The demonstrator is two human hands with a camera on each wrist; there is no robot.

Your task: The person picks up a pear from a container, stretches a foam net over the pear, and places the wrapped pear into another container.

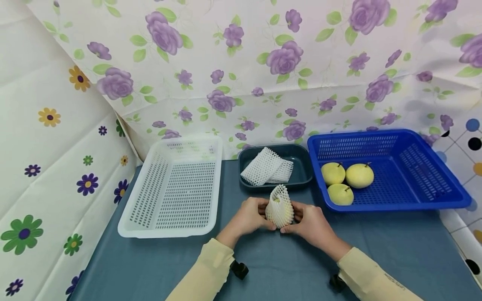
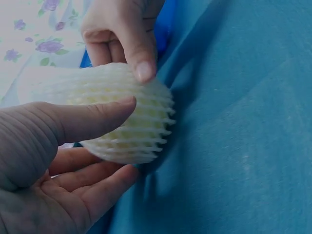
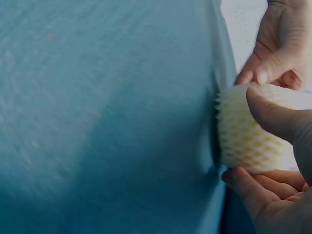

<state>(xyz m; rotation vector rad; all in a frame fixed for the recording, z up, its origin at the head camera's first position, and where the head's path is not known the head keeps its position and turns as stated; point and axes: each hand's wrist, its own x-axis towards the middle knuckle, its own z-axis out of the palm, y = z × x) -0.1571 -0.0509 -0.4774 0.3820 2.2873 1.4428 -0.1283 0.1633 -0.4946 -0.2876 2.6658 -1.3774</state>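
Observation:
A yellow pear in a white foam net sleeve (image 1: pixel 279 211) stands near the middle of the table, the net's upper end rising loose above it. My left hand (image 1: pixel 249 215) holds it from the left, thumb on the near side and fingers behind. From the right, my right hand (image 1: pixel 311 223) grips the same netted pear. Yellow skin shows through the mesh in the left wrist view, where the left thumb (image 2: pixel 97 119) lies across the netted pear (image 2: pixel 141 122). The right wrist view has the right thumb (image 3: pixel 270 112) on the netting, with part of the pear hidden.
Behind the hands, a dark green tray (image 1: pixel 303 169) holds flat white foam nets (image 1: pixel 261 167). A blue basket (image 1: pixel 414 179) with three pears (image 1: pixel 359 175) stands at the right. At the left is a white perforated basket (image 1: pixel 184 196). A flowered sheet (image 1: pixel 256 75) hangs behind.

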